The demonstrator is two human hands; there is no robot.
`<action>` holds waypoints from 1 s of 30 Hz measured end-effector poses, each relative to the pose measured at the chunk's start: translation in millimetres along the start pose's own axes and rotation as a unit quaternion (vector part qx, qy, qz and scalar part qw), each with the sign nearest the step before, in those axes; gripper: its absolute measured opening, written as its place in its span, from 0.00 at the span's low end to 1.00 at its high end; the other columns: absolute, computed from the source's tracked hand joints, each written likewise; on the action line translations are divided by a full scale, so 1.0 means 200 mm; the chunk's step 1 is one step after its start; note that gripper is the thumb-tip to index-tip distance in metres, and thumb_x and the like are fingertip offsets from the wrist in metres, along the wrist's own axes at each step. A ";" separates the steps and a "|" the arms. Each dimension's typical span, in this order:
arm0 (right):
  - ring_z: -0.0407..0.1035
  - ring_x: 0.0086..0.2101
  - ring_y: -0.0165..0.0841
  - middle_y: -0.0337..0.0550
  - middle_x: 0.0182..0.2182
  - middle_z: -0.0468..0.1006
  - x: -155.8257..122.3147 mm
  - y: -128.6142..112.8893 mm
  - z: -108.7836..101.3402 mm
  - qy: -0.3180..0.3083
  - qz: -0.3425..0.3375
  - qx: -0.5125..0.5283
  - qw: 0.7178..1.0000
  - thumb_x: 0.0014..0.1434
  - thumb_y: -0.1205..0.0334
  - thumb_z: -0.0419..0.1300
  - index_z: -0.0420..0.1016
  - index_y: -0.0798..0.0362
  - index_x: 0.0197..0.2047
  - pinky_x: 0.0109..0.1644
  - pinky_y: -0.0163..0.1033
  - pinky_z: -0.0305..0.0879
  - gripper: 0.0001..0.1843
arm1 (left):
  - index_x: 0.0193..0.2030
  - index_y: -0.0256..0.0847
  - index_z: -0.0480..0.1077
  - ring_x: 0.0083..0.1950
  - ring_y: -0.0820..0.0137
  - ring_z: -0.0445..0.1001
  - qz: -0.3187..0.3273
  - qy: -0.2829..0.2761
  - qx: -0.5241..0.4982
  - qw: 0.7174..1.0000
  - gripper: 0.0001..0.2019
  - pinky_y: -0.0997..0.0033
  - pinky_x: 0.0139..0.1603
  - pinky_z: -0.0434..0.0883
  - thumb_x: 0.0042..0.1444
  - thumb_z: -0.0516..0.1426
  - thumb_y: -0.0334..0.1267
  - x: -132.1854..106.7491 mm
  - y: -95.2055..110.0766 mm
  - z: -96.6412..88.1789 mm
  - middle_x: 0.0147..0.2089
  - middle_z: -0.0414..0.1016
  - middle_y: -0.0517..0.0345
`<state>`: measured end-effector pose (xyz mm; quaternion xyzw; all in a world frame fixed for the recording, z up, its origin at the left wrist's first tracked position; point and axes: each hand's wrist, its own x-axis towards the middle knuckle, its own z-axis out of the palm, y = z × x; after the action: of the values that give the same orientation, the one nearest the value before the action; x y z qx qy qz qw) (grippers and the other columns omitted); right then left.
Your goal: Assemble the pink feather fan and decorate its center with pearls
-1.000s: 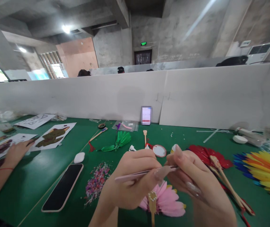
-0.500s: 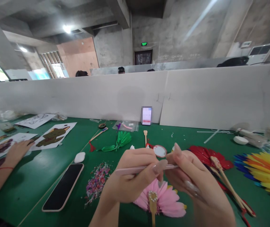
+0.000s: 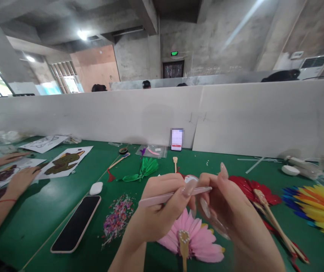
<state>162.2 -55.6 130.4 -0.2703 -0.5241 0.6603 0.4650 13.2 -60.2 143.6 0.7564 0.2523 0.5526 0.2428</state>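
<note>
My left hand (image 3: 163, 209) is closed around slim pink tweezers (image 3: 158, 199), whose pointed tip reaches right to the fingers of my right hand (image 3: 230, 204). My right hand is curled with its thumb raised; anything within its fingers is too small or hidden to make out. Below both hands lies a pink feather fan (image 3: 207, 247), its wooden handle (image 3: 183, 249) set with small pearly beads at the head. Behind my hands, a small round white piece with a red rim (image 3: 190, 178) is partly covered.
A phone (image 3: 76, 224), a white case (image 3: 96, 187) and scattered colourful bits (image 3: 118, 215) lie left. A green tassel-like bundle (image 3: 141, 170) is behind. Red (image 3: 252, 189) and yellow-blue (image 3: 317, 206) feather fans lie right. A co-worker's hands (image 3: 22, 181) rest over pictures at far left.
My right thumb has lifted away from the fingers, and the right hand has turned a little. The tweezers' tip now shows more and angles upward. The co-worker's farther hand has moved forward.
</note>
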 end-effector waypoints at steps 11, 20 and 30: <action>0.50 0.13 0.20 0.30 0.14 0.60 0.03 0.00 0.00 0.027 -0.063 -0.016 0.998 0.61 0.48 0.55 0.64 0.53 0.26 0.14 0.27 0.45 0.18 | 0.20 0.36 0.64 0.18 0.82 0.56 -0.056 0.016 -0.008 0.998 0.20 0.77 0.16 0.54 0.63 0.49 0.37 -0.01 0.00 0.00 0.18 0.58 0.63; 0.48 0.14 0.20 0.30 0.14 0.59 0.00 0.04 -0.01 0.038 -0.080 0.031 0.996 0.62 0.52 0.55 0.65 0.51 0.27 0.14 0.27 0.43 0.16 | 0.20 0.37 0.67 0.15 0.80 0.48 -0.197 0.008 -0.264 0.944 0.21 0.76 0.12 0.43 0.61 0.50 0.45 -0.03 -0.08 0.06 0.14 0.52 0.65; 0.47 0.13 0.19 0.29 0.14 0.58 -0.01 0.04 -0.01 0.031 -0.099 0.073 0.992 0.62 0.51 0.55 0.67 0.51 0.26 0.14 0.26 0.42 0.16 | 0.14 0.36 0.64 0.15 0.80 0.47 -0.317 0.006 -0.432 0.844 0.24 0.74 0.16 0.42 0.55 0.54 0.49 0.01 -0.08 0.12 0.12 0.54 0.64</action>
<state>161.3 -57.5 121.4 -0.2033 -0.4841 0.6386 0.5626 34.1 -49.6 127.7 0.4503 0.2159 0.5032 0.7053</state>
